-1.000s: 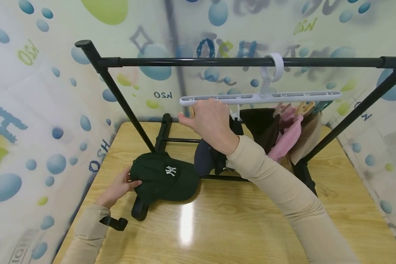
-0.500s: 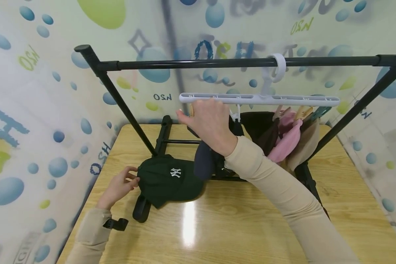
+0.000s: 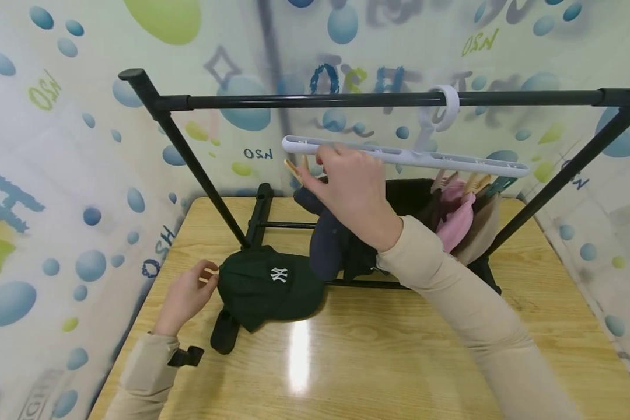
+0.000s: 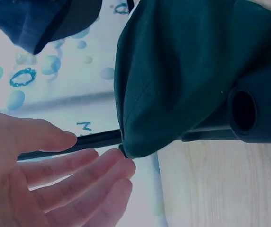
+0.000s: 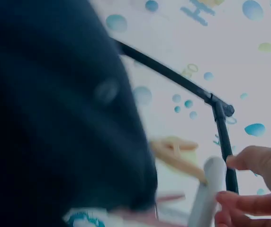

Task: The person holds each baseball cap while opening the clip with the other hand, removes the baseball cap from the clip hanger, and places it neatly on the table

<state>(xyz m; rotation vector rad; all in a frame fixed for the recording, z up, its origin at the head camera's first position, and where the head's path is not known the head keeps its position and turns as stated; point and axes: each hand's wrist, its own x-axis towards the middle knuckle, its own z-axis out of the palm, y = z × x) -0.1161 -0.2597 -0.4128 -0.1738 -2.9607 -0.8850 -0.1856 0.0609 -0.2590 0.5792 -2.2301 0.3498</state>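
Note:
A white plastic clothes hanger point(image 3: 399, 155) hangs by its hook from the rack's top bar, its left end swung toward the back. My right hand point(image 3: 354, 192) holds the hanger near that end, thumb and fingers at its bar point(image 5: 212, 177). Beside the thumb a wooden clothespin point(image 3: 292, 169) sticks out. Below hangs a navy cap point(image 3: 325, 245), partly hidden by my hand and sleeve. A dark green baseball cap point(image 3: 273, 286) with a white emblem lies across the rack's left foot. My left hand point(image 3: 186, 297) is at its rear edge, fingers loosely bent, fingertips beside the cap point(image 4: 183, 71).
The black rack point(image 3: 294, 102) stands on a wooden table point(image 3: 378, 350). A brown cap, a pink cap point(image 3: 457, 219) and a beige cap point(image 3: 483, 227) hang from the hanger's right half by clothespins. A patterned wall surrounds the table.
My left hand has let go of the green cap, which now lies slightly further right. My right hand has shifted right, and the hanger's left end has swung backward.

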